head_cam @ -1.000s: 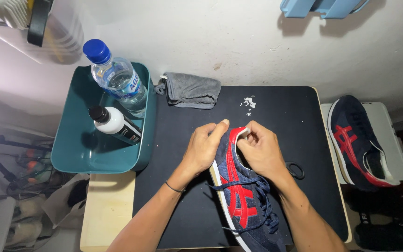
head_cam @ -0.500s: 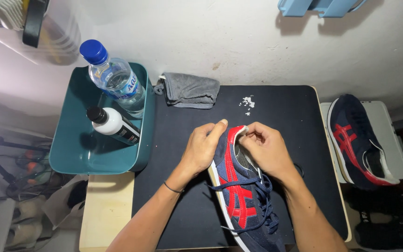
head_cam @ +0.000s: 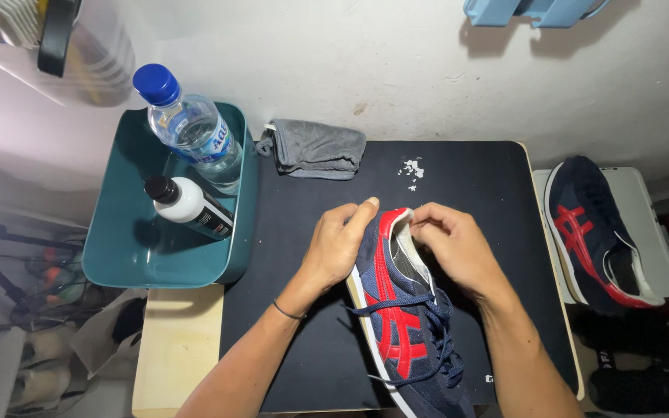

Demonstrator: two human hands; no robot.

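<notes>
Near the front edge of the black mat [head_cam: 288, 340], the left hand [head_cam: 334, 248] cups the shoe [head_cam: 408, 325] to steady it; the right hand [head_cam: 454, 248] pinches its heel rim open.

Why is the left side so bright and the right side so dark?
Head view: glare washes out the left edge beside the teal tray; the second shoe on the right sits in dim shadow; the hands and held shoe look sharp.
</notes>
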